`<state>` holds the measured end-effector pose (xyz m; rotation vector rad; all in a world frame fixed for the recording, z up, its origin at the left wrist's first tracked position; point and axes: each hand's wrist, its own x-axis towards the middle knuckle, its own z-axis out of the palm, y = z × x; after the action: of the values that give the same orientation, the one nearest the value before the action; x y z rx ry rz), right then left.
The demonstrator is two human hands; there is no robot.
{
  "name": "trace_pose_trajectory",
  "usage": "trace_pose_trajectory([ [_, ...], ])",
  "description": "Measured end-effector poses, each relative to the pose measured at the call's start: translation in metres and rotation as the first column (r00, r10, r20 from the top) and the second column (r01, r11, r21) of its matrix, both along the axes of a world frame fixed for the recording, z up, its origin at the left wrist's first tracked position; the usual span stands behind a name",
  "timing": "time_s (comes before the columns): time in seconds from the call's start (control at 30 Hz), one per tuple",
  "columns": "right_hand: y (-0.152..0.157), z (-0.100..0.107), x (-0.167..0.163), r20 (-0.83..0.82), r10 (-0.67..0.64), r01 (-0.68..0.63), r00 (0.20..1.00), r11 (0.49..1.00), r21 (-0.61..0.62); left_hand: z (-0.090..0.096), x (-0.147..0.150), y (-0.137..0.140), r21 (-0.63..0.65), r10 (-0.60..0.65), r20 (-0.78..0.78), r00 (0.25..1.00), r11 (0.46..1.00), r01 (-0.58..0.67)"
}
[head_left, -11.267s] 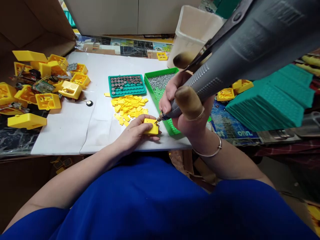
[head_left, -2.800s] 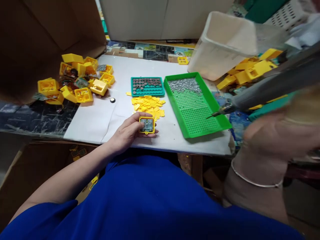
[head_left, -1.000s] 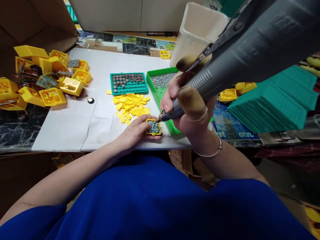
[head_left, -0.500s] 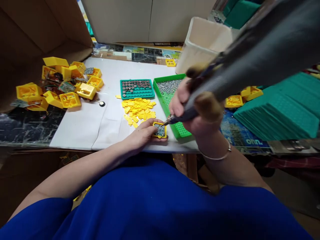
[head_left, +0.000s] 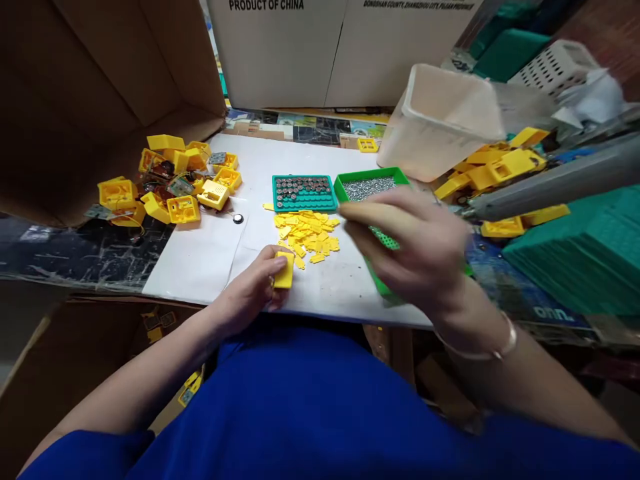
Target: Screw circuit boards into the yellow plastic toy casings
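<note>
My left hand (head_left: 249, 295) grips a small yellow plastic case (head_left: 284, 270), tilted up on its edge on the white sheet (head_left: 200, 247) near the table's front. My right hand (head_left: 415, 250) is blurred. Its fingers are spread and hold nothing, stretched leftward over the green screw tray (head_left: 373, 175), whose front half it hides. The grey electric screwdriver (head_left: 550, 183) hangs to the right of that hand, apart from it, tip pointing left. A pile of small yellow tabs (head_left: 306, 233) lies just beyond the case.
A teal tray of round metal parts (head_left: 304, 193) sits behind the tabs. Yellow housings with circuit boards (head_left: 170, 183) are heaped at left by an open cardboard box (head_left: 100, 87). A white bin (head_left: 440, 127), more yellow housings (head_left: 500, 167) and stacked teal trays (head_left: 585, 247) stand at right.
My right hand has let go of the screwdriver, which swung away to the right, and now reaches left with open fingers. My left hand has turned the case up on its edge.
</note>
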<state>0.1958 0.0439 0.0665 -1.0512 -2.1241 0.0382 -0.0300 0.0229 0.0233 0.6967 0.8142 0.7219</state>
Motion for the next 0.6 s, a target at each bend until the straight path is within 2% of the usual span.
trace_pose_trajectory([
  [0.07,0.033,-0.007,-0.018,0.197,0.016,0.0,0.98,0.997,-0.078,-0.004,-0.004,0.002,0.009,-0.003,0.017,1.0,1.0,0.003],
  [0.17,0.088,-0.021,-0.041,0.435,0.007,0.125,0.9,0.954,-0.273,-0.009,-0.011,0.003,-0.007,0.054,0.08,0.995,0.999,-0.054],
  [0.27,0.121,-0.034,-0.057,0.555,-0.004,0.213,0.832,0.926,-0.312,-0.013,-0.018,0.001,-0.016,0.11,0.113,0.988,0.994,-0.109],
  [0.4,0.129,-0.043,-0.066,0.589,0.007,0.226,0.808,0.92,-0.321,-0.016,-0.025,-0.001,-0.02,0.115,0.133,0.984,0.993,-0.114],
  [0.6,0.134,-0.039,-0.07,0.646,0.023,0.256,0.763,0.907,-0.335,-0.019,-0.024,0.0,-0.019,0.081,0.211,0.974,0.997,-0.078],
])
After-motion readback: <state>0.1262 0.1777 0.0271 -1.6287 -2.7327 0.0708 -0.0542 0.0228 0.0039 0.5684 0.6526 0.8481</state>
